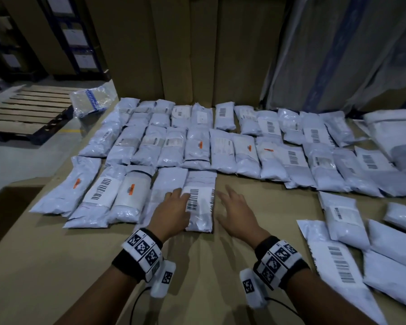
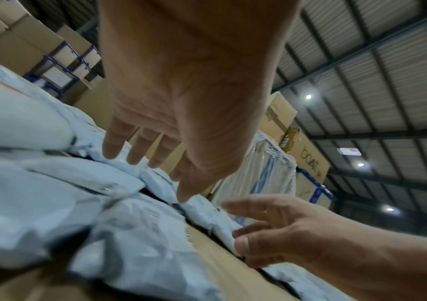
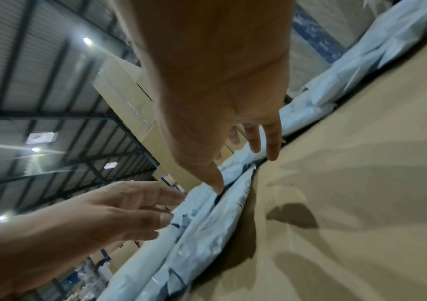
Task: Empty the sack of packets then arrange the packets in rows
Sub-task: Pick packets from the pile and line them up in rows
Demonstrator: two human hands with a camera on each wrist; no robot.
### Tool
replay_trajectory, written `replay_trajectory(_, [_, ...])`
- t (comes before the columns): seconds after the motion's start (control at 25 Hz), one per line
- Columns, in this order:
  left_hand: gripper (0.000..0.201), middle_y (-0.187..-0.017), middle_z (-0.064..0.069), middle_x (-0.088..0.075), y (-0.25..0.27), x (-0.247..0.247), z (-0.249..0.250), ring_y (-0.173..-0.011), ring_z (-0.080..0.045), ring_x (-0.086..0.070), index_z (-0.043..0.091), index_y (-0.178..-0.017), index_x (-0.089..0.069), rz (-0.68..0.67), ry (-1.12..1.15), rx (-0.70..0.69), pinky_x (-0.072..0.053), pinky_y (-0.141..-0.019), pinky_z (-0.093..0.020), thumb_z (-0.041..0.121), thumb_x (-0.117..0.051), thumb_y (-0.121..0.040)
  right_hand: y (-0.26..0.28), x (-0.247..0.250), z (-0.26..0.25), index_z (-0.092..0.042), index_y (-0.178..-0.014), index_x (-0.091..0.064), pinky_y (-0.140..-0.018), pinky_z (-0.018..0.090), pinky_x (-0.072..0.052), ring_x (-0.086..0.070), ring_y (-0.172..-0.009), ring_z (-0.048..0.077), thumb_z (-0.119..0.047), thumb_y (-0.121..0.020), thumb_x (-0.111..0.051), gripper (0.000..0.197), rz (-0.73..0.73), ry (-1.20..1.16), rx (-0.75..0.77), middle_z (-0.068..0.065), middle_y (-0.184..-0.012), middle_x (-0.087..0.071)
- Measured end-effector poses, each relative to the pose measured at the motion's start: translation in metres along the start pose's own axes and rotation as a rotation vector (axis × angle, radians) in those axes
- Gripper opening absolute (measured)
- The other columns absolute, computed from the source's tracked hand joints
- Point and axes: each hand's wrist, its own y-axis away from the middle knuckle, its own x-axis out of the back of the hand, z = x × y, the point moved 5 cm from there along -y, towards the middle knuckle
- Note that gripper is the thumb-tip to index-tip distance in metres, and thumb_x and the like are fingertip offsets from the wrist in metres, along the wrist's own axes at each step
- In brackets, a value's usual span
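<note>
Head view: left hand (image 1: 174, 211) lies relaxed on the white soft-plastic barcoded packet (image 1: 201, 202) ending the near row; right hand (image 1: 236, 213) hovers, holding nothing. Probably light, crinkly, slippery; grasp its long edges.

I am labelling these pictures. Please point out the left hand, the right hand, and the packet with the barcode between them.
left hand (image 1: 171, 207), head view, back of the hand.
right hand (image 1: 238, 213), head view, back of the hand.
barcode packet (image 1: 201, 184), head view, upper white wrapping.
</note>
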Motion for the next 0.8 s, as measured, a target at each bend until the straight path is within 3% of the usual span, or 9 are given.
replay_trajectory(0.12, [0.063,-0.156,-0.014,-0.021,0.016,-0.01,0.062,-0.141,-0.032,-0.023,0.015,-0.148,-0.029,0.044,0.098,-0.109,-0.034,-0.111,-0.043,0.027,-0.055,-0.092,0.049,0.031,0.027,-0.025,-0.146,-0.034,-0.102,0.043,-0.041,-0.027,-0.137,0.031,-0.029,-0.087,-0.062,0.065,0.094,-0.001,-0.008,0.009,-0.158,-0.016])
replay_trajectory(0.36, [0.065,-0.158,-0.01,-0.014,0.044,-0.064,0.195,-0.141,-0.03,-0.023,0.02,-0.15,-0.024,0.021,0.11,-0.196,-0.034,-0.111,-0.039,0.034,-0.053,-0.093,0.153,0.08,0.135,-0.026,-0.141,-0.042,-0.102,0.039,-0.039,-0.03,-0.136,0.027,-0.031,-0.086,-0.065,0.06,0.203,-0.042,-0.148,0.007,-0.155,-0.023])
replay_trajectory(0.48, [0.06,-0.149,-0.011,-0.029,0.052,-0.088,0.245,-0.131,-0.028,-0.036,0.017,-0.147,-0.03,-0.014,0.152,-0.191,-0.043,-0.099,-0.036,0.032,-0.053,-0.093,0.191,0.096,0.192,-0.022,-0.135,-0.05,-0.102,0.038,-0.04,-0.039,-0.131,0.028,-0.029,-0.085,-0.065,0.053,0.225,-0.078,-0.224,0.007,-0.146,-0.039])
replay_trajectory(0.6, [0.052,-0.121,-0.01,-0.05,0.055,-0.108,0.279,-0.106,-0.027,-0.055,0.013,-0.14,-0.038,-0.017,0.206,-0.141,-0.048,-0.083,-0.037,0.028,-0.053,-0.092,0.213,0.093,0.238,-0.015,-0.123,-0.059,-0.093,0.032,-0.043,-0.056,-0.112,0.027,-0.026,-0.082,-0.067,0.043,0.238,-0.128,-0.244,0.009,-0.122,-0.056])
replay_trajectory(0.68, [0.046,-0.113,-0.011,-0.057,0.057,-0.121,0.298,-0.099,-0.029,-0.058,0.011,-0.135,-0.042,-0.043,0.211,-0.087,-0.048,-0.079,-0.037,0.025,-0.052,-0.092,0.22,0.082,0.264,-0.017,-0.123,-0.058,-0.091,0.029,-0.042,-0.058,-0.109,0.023,-0.026,-0.084,-0.068,0.041,0.138,-0.138,-0.296,0.005,-0.12,-0.058])
replay_trajectory(0.8, [0.037,-0.102,-0.012,-0.064,0.054,-0.136,0.31,-0.093,-0.028,-0.06,0.008,-0.126,-0.048,-0.115,0.35,0.05,-0.043,-0.071,-0.031,0.019,-0.054,-0.091,0.223,0.061,0.277,-0.023,-0.128,-0.054,-0.096,0.031,-0.042,-0.052,-0.117,0.02,-0.031,-0.087,-0.062,0.043,-0.041,-0.079,-0.299,0.001,-0.127,-0.054])
